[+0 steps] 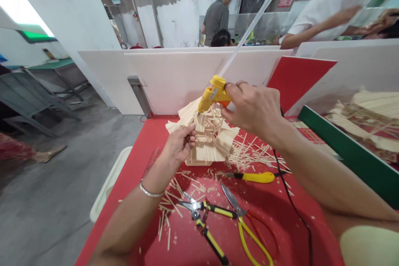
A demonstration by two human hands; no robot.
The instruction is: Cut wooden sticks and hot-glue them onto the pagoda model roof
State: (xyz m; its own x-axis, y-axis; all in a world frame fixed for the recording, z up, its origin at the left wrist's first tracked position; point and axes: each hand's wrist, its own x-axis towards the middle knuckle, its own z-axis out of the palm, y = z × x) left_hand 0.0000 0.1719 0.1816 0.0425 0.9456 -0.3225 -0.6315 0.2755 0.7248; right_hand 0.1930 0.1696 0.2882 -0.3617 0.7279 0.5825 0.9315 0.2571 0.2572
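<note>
My right hand is wrapped round a yellow hot glue gun, a long clear glue stick rising from its back end. The gun's nozzle points down at the roof of a model building made of thin wooden sticks. At the model's left side my left hand is closed in a pinch, thumb and forefinger at the roof edge. Whether a stick lies between those fingertips is too small to make out. The gun's black cord runs down the table under my right forearm.
On the red table lie loose sticks, spring-handled cutters, yellow-and-red-handled scissors and a yellow-handled knife. White boards stand behind. A green panel is at the right; people work beyond.
</note>
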